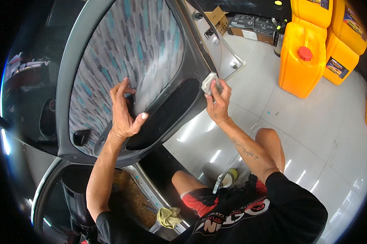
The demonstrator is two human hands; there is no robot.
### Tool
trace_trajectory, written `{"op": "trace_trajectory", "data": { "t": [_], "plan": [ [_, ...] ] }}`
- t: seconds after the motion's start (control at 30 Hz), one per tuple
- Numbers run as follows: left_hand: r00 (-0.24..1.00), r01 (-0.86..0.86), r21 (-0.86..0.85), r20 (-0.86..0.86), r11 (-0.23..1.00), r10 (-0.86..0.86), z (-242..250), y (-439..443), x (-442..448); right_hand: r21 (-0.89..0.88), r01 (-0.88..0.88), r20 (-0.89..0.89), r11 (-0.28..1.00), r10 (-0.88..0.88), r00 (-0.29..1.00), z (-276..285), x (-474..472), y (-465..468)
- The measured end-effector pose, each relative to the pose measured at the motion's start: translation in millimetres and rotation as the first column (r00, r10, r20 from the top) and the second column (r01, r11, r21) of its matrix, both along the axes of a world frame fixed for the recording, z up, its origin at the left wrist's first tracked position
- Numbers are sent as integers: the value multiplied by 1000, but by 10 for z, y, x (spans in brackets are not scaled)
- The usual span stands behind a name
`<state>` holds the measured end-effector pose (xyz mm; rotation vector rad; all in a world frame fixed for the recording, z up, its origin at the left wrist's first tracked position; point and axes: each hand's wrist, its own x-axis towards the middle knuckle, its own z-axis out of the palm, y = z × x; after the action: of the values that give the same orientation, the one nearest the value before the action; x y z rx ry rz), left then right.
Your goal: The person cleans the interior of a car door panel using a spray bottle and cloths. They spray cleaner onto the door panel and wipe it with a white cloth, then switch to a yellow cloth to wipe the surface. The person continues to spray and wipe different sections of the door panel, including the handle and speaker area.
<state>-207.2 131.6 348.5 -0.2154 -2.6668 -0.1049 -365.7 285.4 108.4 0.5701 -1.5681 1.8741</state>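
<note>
An open car door with a grey inner trim panel (185,58) stands before me. Its insert (122,52) is patterned fabric in grey and teal, with a whitish, wet-looking patch. My left hand (124,109) is spread over the insert's lower part, fingers apart, holding nothing I can see; whether it touches the panel is unclear. Between thumb and fingertips, my right hand (218,102) grips a small off-white scrubbing block (209,82) at the panel's edge. Whether the block is a sponge or a brush is not plain. The dark door pocket (168,113) lies between both hands.
Yellow jerrycans (302,61) are stacked on the tiled floor at right. A spray bottle (227,180) stands between my legs. A crumpled yellow cloth (168,217) hangs over the silver door sill (154,196). Boxes (250,30) line the back wall.
</note>
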Motion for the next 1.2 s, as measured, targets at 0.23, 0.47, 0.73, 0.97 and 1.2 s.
{"op": "trace_trajectory", "data": {
  "t": [0.23, 0.47, 0.73, 0.97, 1.2],
  "plan": [
    [1000, 24, -6, -16, 1000, -24, 2, 1, -19, 75, 100, -116, 992, -91, 989, 6, -21, -120],
    [999, 22, -26, -22, 999, -23, -2, -17, -29, -25, 101, -250, 995, -104, 963, 431, -39, -51],
    [999, 27, -2, -31, 1000, -27, 6, -23, -30, 28, 73, -187, 997, -66, 980, 286, -101, -46],
    [1000, 4, -32, -20, 999, -5, 16, -21, -22, 66, 91, 119, 994, -99, 988, -449, 303, -276],
    [1000, -2, -73, 12, 997, 3, 44, -13, -11, -28, -121, 409, 992, 122, 904, -740, 873, -452]
  ]
}}
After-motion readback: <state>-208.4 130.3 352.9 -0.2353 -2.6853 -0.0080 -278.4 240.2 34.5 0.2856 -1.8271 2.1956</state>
